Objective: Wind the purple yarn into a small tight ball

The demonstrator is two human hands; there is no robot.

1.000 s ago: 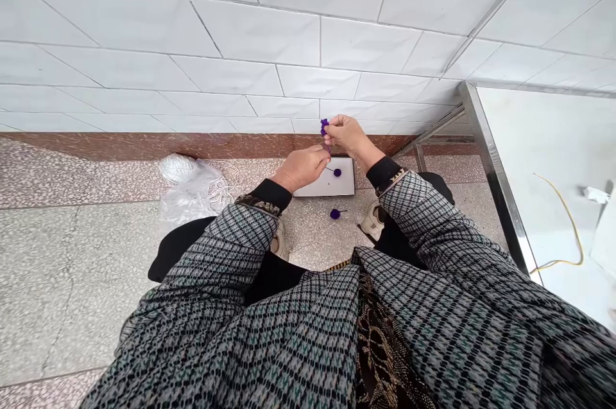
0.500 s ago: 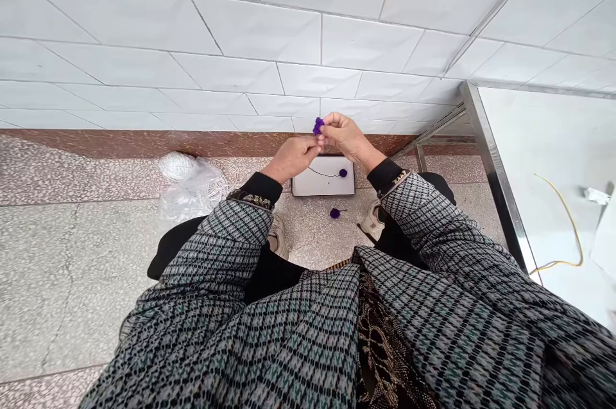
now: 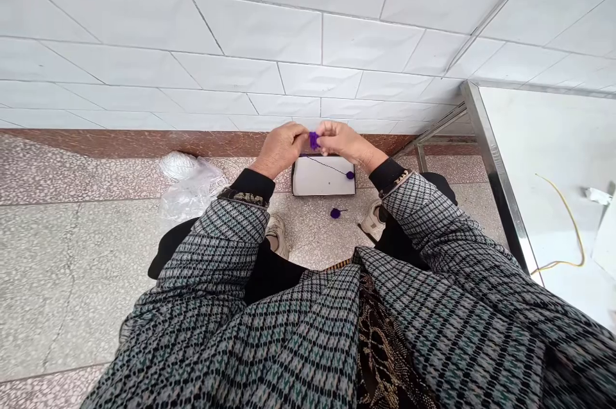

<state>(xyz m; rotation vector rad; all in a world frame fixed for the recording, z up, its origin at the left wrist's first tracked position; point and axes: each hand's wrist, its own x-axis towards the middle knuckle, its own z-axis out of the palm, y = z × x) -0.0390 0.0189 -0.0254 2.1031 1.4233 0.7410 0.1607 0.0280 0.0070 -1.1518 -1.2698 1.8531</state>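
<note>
While gripped, purple pom-pom (image 3: 314, 140) (between hands (image 3: 280, 149) (image 3: 344, 142))

The left grip (image 3: 282, 149) and right grip (image 3: 344, 142) hide most of the purple pom-pom (image 3: 314, 140) at twelve o'clock. The white object (image 3: 605, 235) at three o'clock runs off the edge, and the speck (image 3: 329, 183) on the white card (image 3: 312, 187) is too small to tell.

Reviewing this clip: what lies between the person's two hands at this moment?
In the head view, a purple pom-pom sits between the left hand and the right hand, pinched at the fingertips of both.
</note>
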